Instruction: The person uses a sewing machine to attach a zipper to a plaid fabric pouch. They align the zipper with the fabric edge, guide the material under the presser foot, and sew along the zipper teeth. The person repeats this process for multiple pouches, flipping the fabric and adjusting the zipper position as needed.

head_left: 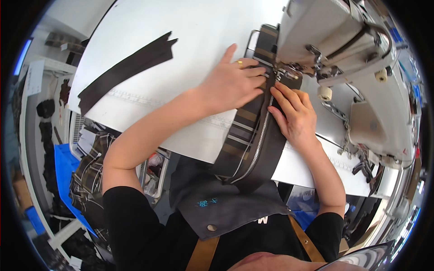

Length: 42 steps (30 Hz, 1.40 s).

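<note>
A long striped brown-grey fabric piece [239, 140] with a dark band and a silver zipper [256, 151] lies lengthwise under the sewing machine head [330, 40]. My left hand [233, 81] rests on the striped side, fingers spread, near the presser foot [285, 74]. My right hand [294, 113] has bent fingers and thumb gripping along the zipper, just in front of the foot. What lies beneath both hands' fingertips is partly hidden. The near end of the piece hangs over the table edge toward my dark grey apron [194, 194].
The white table [135, 86] with printed rulers carries a loose black strip [126, 67] at left. Plaid fabric [88, 176] in a blue container [63, 162] sits below the table at left, beside shelving. The machine's body stands at right, with black items [364, 169] near its base.
</note>
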### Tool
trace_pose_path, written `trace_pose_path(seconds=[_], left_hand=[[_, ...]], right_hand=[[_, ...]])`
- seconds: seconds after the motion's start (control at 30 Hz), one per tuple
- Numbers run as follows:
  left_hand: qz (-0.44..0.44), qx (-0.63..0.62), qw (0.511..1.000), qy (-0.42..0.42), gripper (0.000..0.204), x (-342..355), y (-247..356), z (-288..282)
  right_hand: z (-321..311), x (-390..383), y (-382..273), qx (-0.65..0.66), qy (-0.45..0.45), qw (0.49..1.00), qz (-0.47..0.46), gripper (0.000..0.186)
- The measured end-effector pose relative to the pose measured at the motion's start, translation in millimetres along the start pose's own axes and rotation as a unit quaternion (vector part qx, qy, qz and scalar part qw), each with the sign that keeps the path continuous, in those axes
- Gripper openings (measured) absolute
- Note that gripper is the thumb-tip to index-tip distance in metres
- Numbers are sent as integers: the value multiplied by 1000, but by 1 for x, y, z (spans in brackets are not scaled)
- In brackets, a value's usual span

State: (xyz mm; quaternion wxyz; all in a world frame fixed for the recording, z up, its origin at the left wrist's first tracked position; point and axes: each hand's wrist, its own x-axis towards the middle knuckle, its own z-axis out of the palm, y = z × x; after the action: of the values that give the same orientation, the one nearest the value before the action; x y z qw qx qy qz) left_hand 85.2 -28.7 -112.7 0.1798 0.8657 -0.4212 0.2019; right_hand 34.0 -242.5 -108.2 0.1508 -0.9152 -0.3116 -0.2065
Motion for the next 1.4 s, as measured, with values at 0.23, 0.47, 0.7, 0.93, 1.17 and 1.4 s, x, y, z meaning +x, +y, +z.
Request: trace_pose_path(seconds=[0.23, 0.47, 0.7, 0.93, 1.17, 1.4], left_hand=[[-244, 197, 948, 56, 20, -110, -93, -82], [-361, -41, 904, 225, 14, -121, -136, -90], [-181, 43, 981, 48, 17, -128, -6, -74], [-129, 27, 968, -213, 44, -121, 87, -100], [26, 88, 899, -429, 65, -106, 52, -128], [-17, -84, 920, -383, 64, -104, 15, -127]], right_hand=[[0, 0, 0, -8, -6, 1000, 1, 40], [0, 0, 0, -5, -3, 1000, 2, 40], [1, 0, 0, -12, 8, 1000, -6, 37], [2, -2, 4, -1, 24, 1000, -17, 32], [3, -3, 2, 1, 23, 1000, 10, 33], [1, -2, 3, 12, 20, 1000, 0, 33]])
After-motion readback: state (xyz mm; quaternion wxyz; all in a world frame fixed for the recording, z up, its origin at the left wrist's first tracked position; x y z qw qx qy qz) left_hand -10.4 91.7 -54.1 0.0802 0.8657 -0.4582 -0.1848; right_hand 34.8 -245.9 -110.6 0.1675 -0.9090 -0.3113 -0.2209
